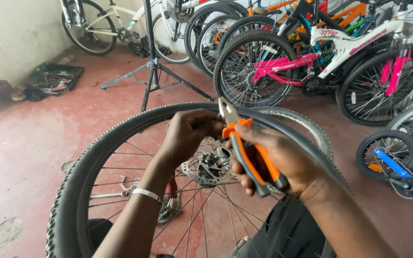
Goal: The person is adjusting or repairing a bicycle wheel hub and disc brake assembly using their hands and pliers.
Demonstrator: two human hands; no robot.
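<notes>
Head view | right hand [283, 160] clamped on orange pliers [247, 150], frame centre | left hand [187, 134] pinched together at wheel [87, 162] hub, beside brake disc [209, 167]

Worn red concrete floor [34, 143], pale wall [10, 38], parked bicycles [331, 52] behind.
</notes>
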